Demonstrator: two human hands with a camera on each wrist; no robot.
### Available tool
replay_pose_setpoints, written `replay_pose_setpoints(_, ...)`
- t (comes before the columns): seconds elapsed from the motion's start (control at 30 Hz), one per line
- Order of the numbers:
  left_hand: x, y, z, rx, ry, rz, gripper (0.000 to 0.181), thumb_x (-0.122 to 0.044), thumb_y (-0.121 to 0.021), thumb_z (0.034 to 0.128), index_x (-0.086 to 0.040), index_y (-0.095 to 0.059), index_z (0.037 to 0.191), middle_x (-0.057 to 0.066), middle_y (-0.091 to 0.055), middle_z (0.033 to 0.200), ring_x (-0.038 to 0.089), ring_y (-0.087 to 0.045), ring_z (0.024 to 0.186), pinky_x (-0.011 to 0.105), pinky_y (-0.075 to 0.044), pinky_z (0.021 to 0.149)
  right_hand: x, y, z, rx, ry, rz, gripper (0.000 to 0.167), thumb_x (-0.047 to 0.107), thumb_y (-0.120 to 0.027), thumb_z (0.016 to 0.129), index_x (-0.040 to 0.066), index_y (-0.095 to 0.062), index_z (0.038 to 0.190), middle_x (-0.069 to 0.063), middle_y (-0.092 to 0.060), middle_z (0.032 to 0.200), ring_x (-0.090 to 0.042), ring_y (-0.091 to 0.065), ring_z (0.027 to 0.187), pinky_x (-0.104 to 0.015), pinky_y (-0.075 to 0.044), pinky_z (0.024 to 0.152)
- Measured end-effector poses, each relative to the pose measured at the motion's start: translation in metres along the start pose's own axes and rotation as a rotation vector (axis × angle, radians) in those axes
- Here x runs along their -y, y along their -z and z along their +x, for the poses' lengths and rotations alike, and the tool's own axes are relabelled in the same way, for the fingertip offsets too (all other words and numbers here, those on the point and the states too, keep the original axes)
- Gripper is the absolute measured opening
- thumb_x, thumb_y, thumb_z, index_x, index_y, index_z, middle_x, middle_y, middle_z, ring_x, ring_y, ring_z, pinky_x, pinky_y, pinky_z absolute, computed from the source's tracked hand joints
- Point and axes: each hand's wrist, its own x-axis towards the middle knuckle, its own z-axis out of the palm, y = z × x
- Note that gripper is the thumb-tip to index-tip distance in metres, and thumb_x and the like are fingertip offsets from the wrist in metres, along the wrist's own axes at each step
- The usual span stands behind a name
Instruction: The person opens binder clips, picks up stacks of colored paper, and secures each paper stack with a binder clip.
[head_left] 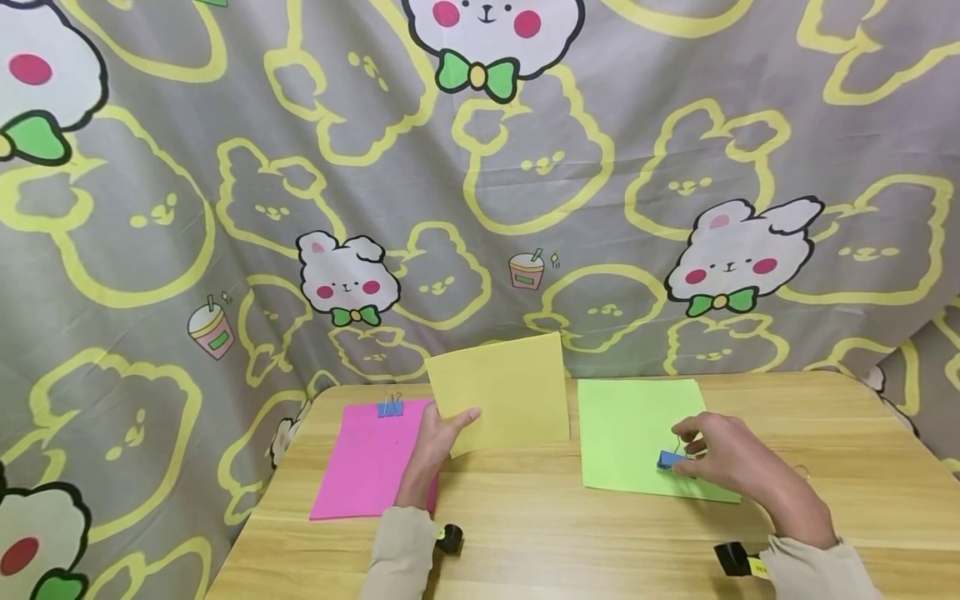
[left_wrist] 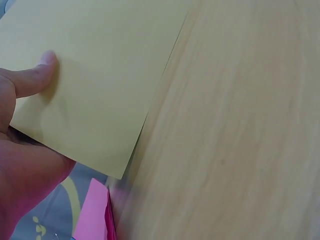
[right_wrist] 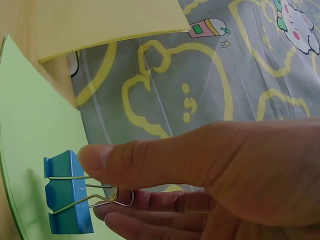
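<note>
My left hand point(head_left: 433, 440) grips a stack of yellow paper point(head_left: 506, 396) by its left side, thumb across the front face. The stack is tilted up, its lower edge close to the table; the fingers behind it are hidden. My right hand point(head_left: 726, 454) pinches a blue binder clip point(right_wrist: 67, 200) by its wire handles, thumb on one side and fingers on the other. In the head view the clip hangs over the right part of a stack of green paper point(head_left: 626, 433); whether it touches the paper I cannot tell.
To the left lies a stack of pink paper point(head_left: 367, 467) with another blue binder clip point(head_left: 390, 408) on its top edge. Everything is on a wooden table point(head_left: 540, 533). A grey patterned curtain point(head_left: 420, 192) hangs right behind the table's back edge and along the left.
</note>
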Motion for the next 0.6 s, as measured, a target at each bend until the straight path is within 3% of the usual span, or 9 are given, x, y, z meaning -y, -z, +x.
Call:
replay_pose_setpoints(0.2, 0.0025, 0.0041, -0.0006, 0.044, 0.013, -0.002, 0.05, -0.001, -0.071, 0.0936, -0.002, -0.053, 0.14, 0.015, -0.064, 0.133, 0.034, -0.057, 0.128, 0.049, -0.044, 0.111, -0.0012, -0.0035, 0.0029, 0.023, -0.004, 0.009, 0.057, 0.002, -0.09, 0.072, -0.018, -0.064, 0.118, -0.03, -0.067, 0.111, -0.036, -0.071, 0.092, -0.045, -0.06, 0.077)
replay_pose_setpoints(0.37, 0.0016, 0.0047, -0.0014, 0.084, -0.021, 0.009, 0.046, -0.003, -0.068, 0.0971, 0.0, -0.052, 0.14, 0.017, -0.063, 0.133, 0.035, -0.057, 0.128, 0.048, -0.045, 0.109, -0.0024, -0.0056, 0.0034, 0.063, 0.015, 0.019, 0.059, -0.002, -0.09, 0.07, -0.019, -0.063, 0.119, -0.03, -0.067, 0.112, -0.037, -0.07, 0.094, -0.046, -0.06, 0.078)
replay_pose_setpoints(0.6, 0.0034, 0.0021, 0.0, 0.066, -0.055, 0.055, 0.037, -0.002, -0.068, 0.0972, 0.001, -0.058, 0.133, 0.016, -0.068, 0.127, 0.032, -0.062, 0.121, 0.045, -0.05, 0.104, -0.005, -0.008, 0.0033, 0.102, 0.049, 0.014, 0.054, -0.006, -0.087, 0.069, -0.02, -0.064, 0.116, -0.024, -0.068, 0.105, -0.035, -0.071, 0.091, -0.045, -0.06, 0.076)
